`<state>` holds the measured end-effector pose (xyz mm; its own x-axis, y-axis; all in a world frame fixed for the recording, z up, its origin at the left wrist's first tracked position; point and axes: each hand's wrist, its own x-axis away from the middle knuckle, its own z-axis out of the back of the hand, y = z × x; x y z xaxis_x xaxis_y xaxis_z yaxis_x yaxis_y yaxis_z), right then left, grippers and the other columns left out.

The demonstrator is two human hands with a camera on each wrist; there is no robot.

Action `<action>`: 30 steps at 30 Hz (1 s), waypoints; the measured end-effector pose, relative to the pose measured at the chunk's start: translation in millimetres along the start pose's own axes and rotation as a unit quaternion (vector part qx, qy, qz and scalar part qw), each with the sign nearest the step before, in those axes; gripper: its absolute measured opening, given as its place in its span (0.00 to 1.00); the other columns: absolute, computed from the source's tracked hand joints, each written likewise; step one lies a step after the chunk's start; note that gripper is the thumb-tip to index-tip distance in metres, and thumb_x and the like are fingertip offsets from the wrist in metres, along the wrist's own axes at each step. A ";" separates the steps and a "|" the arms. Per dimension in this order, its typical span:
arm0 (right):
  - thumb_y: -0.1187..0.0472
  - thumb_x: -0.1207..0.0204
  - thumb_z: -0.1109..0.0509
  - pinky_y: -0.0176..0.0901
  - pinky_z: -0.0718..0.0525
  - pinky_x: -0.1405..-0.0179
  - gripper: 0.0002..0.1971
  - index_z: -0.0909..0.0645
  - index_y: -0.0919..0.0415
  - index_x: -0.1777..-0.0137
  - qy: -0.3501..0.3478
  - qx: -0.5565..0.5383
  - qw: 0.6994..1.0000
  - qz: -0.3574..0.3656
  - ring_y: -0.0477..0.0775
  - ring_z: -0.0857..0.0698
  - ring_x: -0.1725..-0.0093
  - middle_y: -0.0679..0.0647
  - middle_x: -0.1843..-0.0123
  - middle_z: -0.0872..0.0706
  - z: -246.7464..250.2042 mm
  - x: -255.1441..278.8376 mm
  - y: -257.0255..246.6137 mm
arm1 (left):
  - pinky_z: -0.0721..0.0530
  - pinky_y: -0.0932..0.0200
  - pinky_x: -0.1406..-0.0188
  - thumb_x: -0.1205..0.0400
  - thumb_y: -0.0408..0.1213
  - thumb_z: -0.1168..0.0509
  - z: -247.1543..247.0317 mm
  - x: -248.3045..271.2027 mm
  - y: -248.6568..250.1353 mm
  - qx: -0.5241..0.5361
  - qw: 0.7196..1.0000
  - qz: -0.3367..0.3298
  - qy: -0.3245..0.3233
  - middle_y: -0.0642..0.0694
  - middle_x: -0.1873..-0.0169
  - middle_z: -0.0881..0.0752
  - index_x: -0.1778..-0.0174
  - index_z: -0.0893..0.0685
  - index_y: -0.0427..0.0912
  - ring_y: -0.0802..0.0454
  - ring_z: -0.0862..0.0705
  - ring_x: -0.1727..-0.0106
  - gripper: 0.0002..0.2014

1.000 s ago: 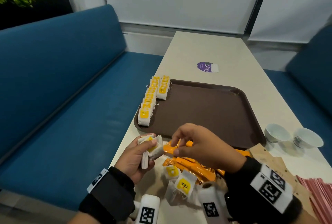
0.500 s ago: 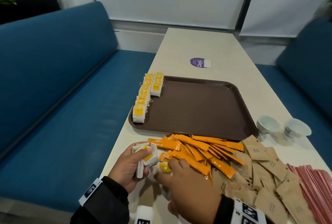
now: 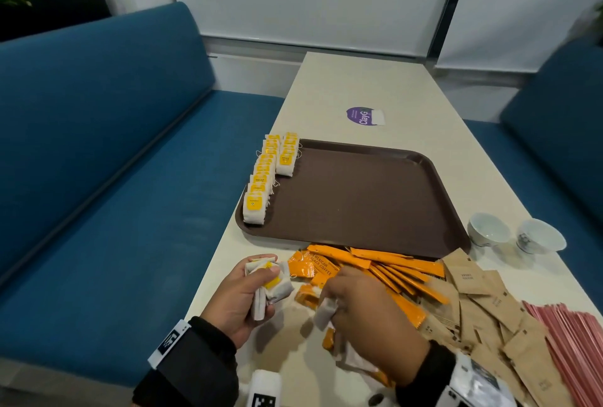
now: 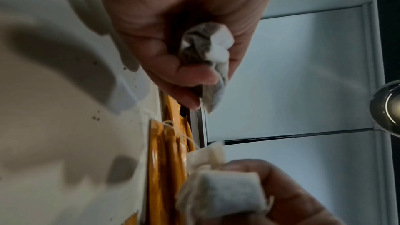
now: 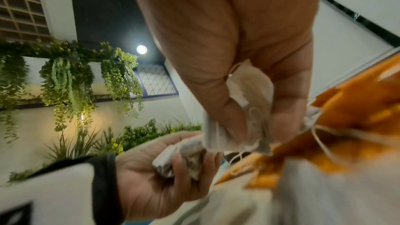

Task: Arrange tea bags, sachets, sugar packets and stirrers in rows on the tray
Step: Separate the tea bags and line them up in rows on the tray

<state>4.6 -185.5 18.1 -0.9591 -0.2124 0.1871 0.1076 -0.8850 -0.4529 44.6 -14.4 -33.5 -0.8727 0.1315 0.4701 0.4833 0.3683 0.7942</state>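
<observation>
A brown tray (image 3: pixel 375 204) lies on the table, with two rows of yellow-tagged tea bags (image 3: pixel 261 184) along its left edge. My left hand (image 3: pixel 257 289) grips a small bundle of tea bags (image 3: pixel 272 282) in front of the tray's near left corner. In the left wrist view the bundle (image 4: pixel 207 54) is crumpled inside the curled fingers. My right hand (image 3: pixel 339 300), just to the right, pinches one tea bag (image 3: pixel 324 310) over the orange sachets (image 3: pixel 385 271). In the right wrist view that bag (image 5: pixel 249 121) hangs between thumb and fingers, with its string trailing.
Brown sugar packets (image 3: pixel 489 308) spread to the right of the sachets, and pink stirrers (image 3: pixel 574 341) lie at the far right edge. Two white cups (image 3: pixel 489 230) stand beside the tray's right corner. Blue benches (image 3: pixel 114 178) flank the table. More tea bags lie under my right wrist.
My right hand dropped from above the sachets to the loose tea bags and now pinches one. The left hand has kept hold of its bundle.
</observation>
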 end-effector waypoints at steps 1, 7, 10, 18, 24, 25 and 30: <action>0.67 0.26 0.33 0.31 0.25 0.55 0.11 0.16 0.53 0.48 0.037 -0.036 0.999 -0.003 0.46 0.24 0.47 0.47 0.47 0.22 5.1 0.5 0.6 | 0.24 0.66 0.80 0.19 0.30 0.37 -1.0 -0.1 0.3 0.000 1.000 -0.003 -0.003 0.42 0.63 0.18 0.52 0.18 0.45 0.49 0.22 0.71 0.06; 0.71 0.32 0.29 0.41 0.18 0.57 0.08 0.16 0.57 0.60 0.105 -0.143 0.983 0.039 0.47 0.20 0.58 0.47 0.55 0.20 30.3 -1.3 -10.8 | 0.21 0.64 0.83 0.17 0.32 0.40 -20.6 6.4 2.5 -0.017 0.998 0.000 -0.061 0.48 0.68 0.13 0.47 0.18 0.49 0.53 0.17 0.74 0.09; 0.70 0.30 0.31 0.39 0.24 0.54 0.09 0.16 0.58 0.54 0.104 -0.104 0.988 0.055 0.49 0.23 0.51 0.49 0.52 0.23 23.5 -4.4 -16.7 | 0.19 0.61 0.78 0.18 0.43 0.40 -31.1 10.9 1.8 -0.024 0.994 0.004 -0.105 0.46 0.65 0.12 0.43 0.19 0.50 0.53 0.16 0.72 0.10; 0.70 0.28 0.35 0.39 0.23 0.58 0.12 0.29 0.54 0.50 0.074 -0.111 0.988 0.071 0.49 0.23 0.53 0.49 0.51 0.22 16.3 -4.5 -19.0 | 0.17 0.57 0.72 0.37 0.39 0.28 -38.6 10.4 -5.3 -0.023 0.987 0.016 -0.159 0.46 0.64 0.11 0.47 0.19 0.50 0.52 0.14 0.68 0.21; 0.61 0.29 0.26 0.17 0.27 0.55 0.18 0.29 0.38 0.52 0.114 -0.115 0.983 0.092 0.22 0.28 0.46 0.29 0.52 0.26 34.2 7.7 8.9 | 0.23 0.67 0.86 0.32 0.36 0.34 -38.2 9.3 3.4 0.058 0.986 0.042 -0.151 0.42 0.68 0.11 0.50 0.19 0.47 0.47 0.12 0.74 0.14; 0.60 0.28 0.26 0.18 0.27 0.55 0.18 0.30 0.35 0.55 0.108 -0.107 0.985 0.078 0.23 0.27 0.47 0.28 0.53 0.26 37.3 12.2 15.1 | 0.23 0.67 0.86 0.32 0.37 0.35 -36.2 7.6 5.0 0.063 0.986 0.043 -0.148 0.41 0.65 0.10 0.49 0.19 0.47 0.44 0.11 0.70 0.14; 0.53 0.21 0.33 0.25 0.29 0.49 0.08 0.22 0.36 0.47 -0.034 0.031 0.997 0.061 0.33 0.30 0.45 0.31 0.50 0.28 28.8 31.1 30.3 | 0.21 0.68 0.85 0.30 0.40 0.35 -25.5 1.0 8.5 0.062 0.989 0.050 -0.127 0.37 0.57 0.10 0.46 0.18 0.49 0.43 0.10 0.64 0.16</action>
<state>-14.5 -230.8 35.3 -0.9184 -0.3453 0.1932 0.2403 -0.8747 -0.4209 49.6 -34.6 -16.5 -0.8181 0.3943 0.4186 0.5690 0.4492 0.6889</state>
